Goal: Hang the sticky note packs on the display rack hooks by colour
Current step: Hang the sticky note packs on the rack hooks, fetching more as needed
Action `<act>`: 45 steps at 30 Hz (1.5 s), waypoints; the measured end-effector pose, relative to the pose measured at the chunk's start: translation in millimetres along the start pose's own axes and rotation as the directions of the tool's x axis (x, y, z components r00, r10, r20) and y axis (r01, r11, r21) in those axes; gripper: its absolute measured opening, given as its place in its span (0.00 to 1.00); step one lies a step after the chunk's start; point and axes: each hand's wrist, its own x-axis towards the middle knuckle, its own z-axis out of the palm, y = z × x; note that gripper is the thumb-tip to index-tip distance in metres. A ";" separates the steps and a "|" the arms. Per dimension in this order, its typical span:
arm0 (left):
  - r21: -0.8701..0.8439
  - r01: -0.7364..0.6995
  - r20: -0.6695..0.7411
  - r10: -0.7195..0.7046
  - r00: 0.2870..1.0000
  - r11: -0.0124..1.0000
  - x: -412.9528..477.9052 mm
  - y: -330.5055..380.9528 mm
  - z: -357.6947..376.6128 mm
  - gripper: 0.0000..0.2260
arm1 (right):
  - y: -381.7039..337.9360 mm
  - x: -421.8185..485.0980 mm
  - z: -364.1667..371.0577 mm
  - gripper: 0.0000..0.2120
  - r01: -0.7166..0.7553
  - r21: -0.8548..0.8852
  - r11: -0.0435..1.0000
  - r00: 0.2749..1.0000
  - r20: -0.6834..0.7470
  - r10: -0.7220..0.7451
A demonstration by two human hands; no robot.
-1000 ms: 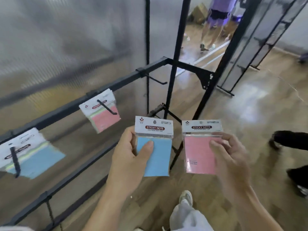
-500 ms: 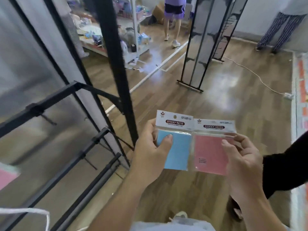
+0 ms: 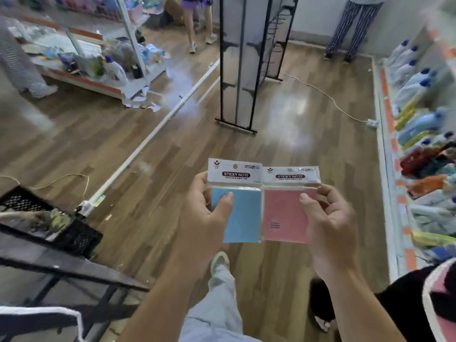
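With left hand (image 3: 209, 218) curled round a blue cellophane-wrapped sticky note pack (image 3: 244, 218), thumb flat on its face; with right hand (image 3: 330, 223) pinching a pink cellophane-wrapped sticky note pack (image 3: 283, 218) by its right edge. Held upright side by side, edges touching, above brown wood-plank floor (image 3: 308, 124).

blue pack (image 3: 237, 211) | upright | touching pink pack (image 3: 287, 213) | upright
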 end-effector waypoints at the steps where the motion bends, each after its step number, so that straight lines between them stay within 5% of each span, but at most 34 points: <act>1: -0.007 -0.003 0.014 0.003 1.000 1.000 18.4 -0.1 7.5 0.11 | 0.8 16.5 0.7 0.10 0.002 -0.008 1.000 1.000 -0.012 -0.002; 16: -0.071 -0.038 0.121 0.046 0.992 0.997 319.0 32.5 80.5 0.11 | -27.7 290.6 55.0 0.07 0.023 0.043 0.999 0.996 -0.083 -0.019; 24: -0.051 -0.013 0.161 0.021 0.987 0.999 456.7 34.7 181.0 0.10 | -12.9 450.4 38.9 0.10 -0.021 0.091 0.996 0.992 -0.119 0.031; 34: -0.060 -0.057 0.041 0.059 0.997 0.997 623.2 74.3 317.3 0.14 | -56.5 699.4 0.2 0.11 0.064 0.072 0.995 0.998 -0.028 -0.062; 45: -0.024 -0.098 -0.045 0.097 0.994 0.995 832.5 72.4 421.4 0.12 | -45.7 933.1 26.5 0.09 0.004 0.075 0.997 0.996 0.089 -0.011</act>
